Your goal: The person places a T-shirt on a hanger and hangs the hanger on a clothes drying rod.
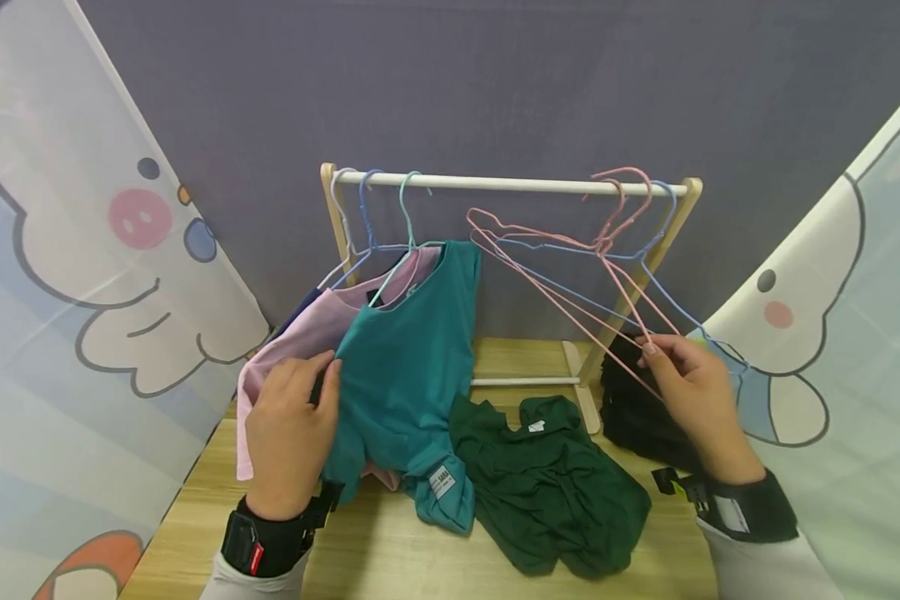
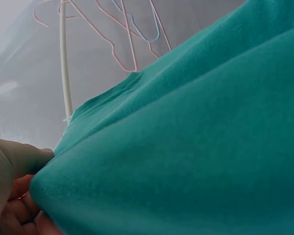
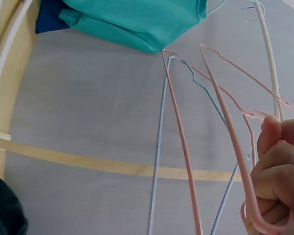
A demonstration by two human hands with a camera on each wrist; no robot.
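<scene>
A teal shirt (image 1: 412, 375) hangs from a mint hanger (image 1: 406, 208) at the rail's left part. My left hand (image 1: 288, 425) pinches the shirt's left edge between thumb and fingers, as the left wrist view also shows. My right hand (image 1: 693, 396) holds the lower right corner of a pink hanger (image 3: 230, 125), whose hook is up at the rail. Beside it are another pink hanger (image 3: 180, 132) and a blue hanger (image 3: 159, 132), both without clothes. Curled fingers hide part of the held corner in the right wrist view.
The white rail (image 1: 495, 182) belongs to a wooden-ended rack. A pink shirt (image 1: 300, 333) and a dark blue garment hang behind the teal shirt. On the wooden table (image 1: 375, 558), a dark green shirt (image 1: 555, 483) lies crumpled, with black cloth (image 1: 633, 417) at the right.
</scene>
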